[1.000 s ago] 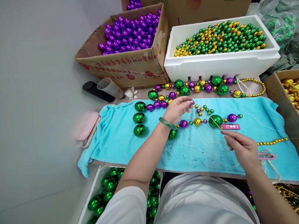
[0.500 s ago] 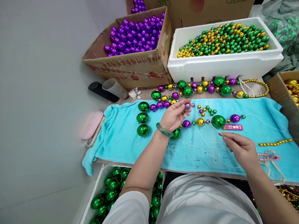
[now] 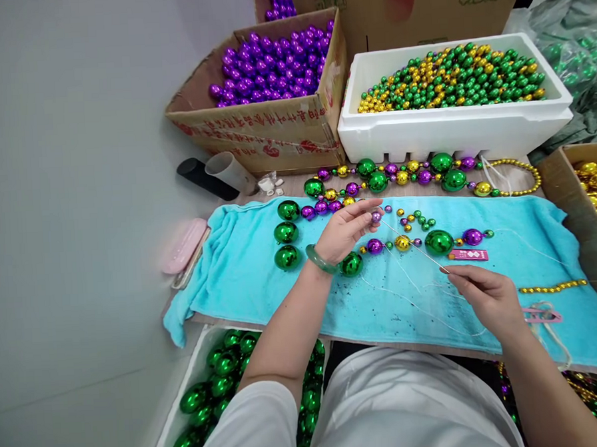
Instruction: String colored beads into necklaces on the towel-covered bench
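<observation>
My left hand (image 3: 346, 229), with a green bangle at the wrist, pinches a small purple bead (image 3: 376, 217) between thumb and fingers. A long thin needle (image 3: 420, 249) runs from that bead to my right hand (image 3: 485, 297), whose thumb and fingertips are closed on its near end. White thread (image 3: 407, 303) trails over the blue towel (image 3: 262, 285) beneath. Behind the needle lies a strung row of purple, gold and green beads, with a large green bead (image 3: 438, 242) among them. Loose small beads (image 3: 418, 214) sit beyond it. Several large green balls (image 3: 285, 233) rest left of my left hand.
A carton of purple beads (image 3: 275, 68) and a white foam box (image 3: 453, 125) of green and gold beads stand behind. A finished-looking bead strand (image 3: 401, 178) lies before them. Gold beads fill a carton (image 3: 557, 190) at right; a bin of green balls (image 3: 221, 381) is below left.
The needle's tip and the purple bead stay together at my left fingertips, and my left fingers have straightened a little. The whole view has shifted slightly.
</observation>
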{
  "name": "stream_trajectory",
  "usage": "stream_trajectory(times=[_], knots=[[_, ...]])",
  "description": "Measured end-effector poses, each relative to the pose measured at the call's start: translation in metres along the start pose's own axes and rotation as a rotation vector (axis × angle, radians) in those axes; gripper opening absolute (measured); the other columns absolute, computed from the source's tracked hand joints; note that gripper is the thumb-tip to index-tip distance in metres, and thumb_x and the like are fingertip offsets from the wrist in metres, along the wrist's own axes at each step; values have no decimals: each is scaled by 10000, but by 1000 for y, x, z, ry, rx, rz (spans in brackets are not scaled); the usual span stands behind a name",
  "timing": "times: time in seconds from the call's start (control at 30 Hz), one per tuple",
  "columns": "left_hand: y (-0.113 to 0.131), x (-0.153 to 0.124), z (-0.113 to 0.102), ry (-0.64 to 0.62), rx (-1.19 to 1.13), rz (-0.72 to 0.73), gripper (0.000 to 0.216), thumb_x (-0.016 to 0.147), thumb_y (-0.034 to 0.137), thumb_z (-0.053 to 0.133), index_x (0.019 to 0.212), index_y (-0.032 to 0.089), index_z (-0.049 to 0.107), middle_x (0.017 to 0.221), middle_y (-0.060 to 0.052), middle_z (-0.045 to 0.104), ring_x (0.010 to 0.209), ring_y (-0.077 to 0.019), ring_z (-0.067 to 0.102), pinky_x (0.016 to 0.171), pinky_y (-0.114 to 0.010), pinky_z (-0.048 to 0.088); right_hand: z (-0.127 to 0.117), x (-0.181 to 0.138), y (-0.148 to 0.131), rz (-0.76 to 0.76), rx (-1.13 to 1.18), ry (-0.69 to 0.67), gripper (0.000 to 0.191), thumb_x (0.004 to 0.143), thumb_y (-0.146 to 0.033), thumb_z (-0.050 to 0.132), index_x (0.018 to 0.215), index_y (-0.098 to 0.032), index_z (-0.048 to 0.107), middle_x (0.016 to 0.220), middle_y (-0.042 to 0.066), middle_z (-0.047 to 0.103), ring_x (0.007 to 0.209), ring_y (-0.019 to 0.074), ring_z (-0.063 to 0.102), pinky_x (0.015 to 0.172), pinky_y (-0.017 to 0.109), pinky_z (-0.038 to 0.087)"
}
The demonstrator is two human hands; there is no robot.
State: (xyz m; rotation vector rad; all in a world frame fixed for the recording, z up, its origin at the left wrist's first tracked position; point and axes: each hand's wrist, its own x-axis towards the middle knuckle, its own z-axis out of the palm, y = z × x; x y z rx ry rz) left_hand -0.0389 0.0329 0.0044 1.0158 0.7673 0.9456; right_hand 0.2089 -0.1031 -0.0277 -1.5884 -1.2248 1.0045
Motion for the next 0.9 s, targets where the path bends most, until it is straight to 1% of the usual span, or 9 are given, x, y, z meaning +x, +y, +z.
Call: stream_trajectory(times=[0.17,0.27,0.33,0.37,0.43,0.5,0.6,0.73,0.9], knots=[[4,-5,4,-76,328,-32,414,840,279,598,1244,187,587,1013,-87,694,809,-130,617,716,-273,495,3,6,7,51,53,-27,208,735,-354,692,852,-200,770,586,6,604,494,92,454,454,231,387],[10,3,-10,93,673,49,356,868,273,536,1201,172,615,1031,-90,686,804,-149,612,721,-303,500,9,8,6,88,194,-11,216,728,-353,695,850,-185,759,541,-12,543,473,88,452,435,225,387],[13,13,-23,240,997,133,275,858,247,546,1087,166,674,1018,-83,680,874,-178,608,808,-339,490,13,9,6,108,253,4,217,717,-351,703,844,-182,753,535,-15,535,465,89,461,427,226,389],[13,18,-29,265,1150,148,243,849,233,558,1041,166,691,1010,-81,676,913,-193,604,857,-358,476,14,9,5,114,264,11,216,710,-348,708,840,-182,751,532,-17,534,463,89,463,425,226,390],[10,26,-36,216,1388,134,220,837,219,576,1013,169,698,1005,-82,664,965,-215,596,908,-375,456,16,9,6,111,261,24,215,704,-340,715,844,-181,750,524,-21,532,458,88,460,424,226,392],[4,32,-34,102,1531,109,239,836,233,581,1044,175,684,1022,-87,645,972,-225,597,885,-369,466,18,9,7,97,247,35,218,711,-334,713,861,-180,749,526,-22,534,460,87,459,428,225,396],[-7,36,-23,-44,1688,80,258,821,259,602,1056,173,669,1051,-97,618,978,-241,597,837,-354,479,20,9,9,97,235,42,227,725,-335,707,884,-178,749,547,-17,552,467,87,467,434,226,407],[-18,37,-12,-114,1818,15,278,808,225,585,1065,146,656,1084,-125,583,966,-261,603,792,-357,486,21,9,10,101,237,56,231,728,-334,710,893,-177,749,555,-17,554,476,87,468,438,224,405],[-14,33,-19,-91,1636,90,432,824,198,520,1250,138,560,1142,-124,542,1005,-221,593,863,-321,487,17,6,10,108,250,86,230,730,-338,718,910,-196,747,572,-22,560,503,85,475,461,219,412]])
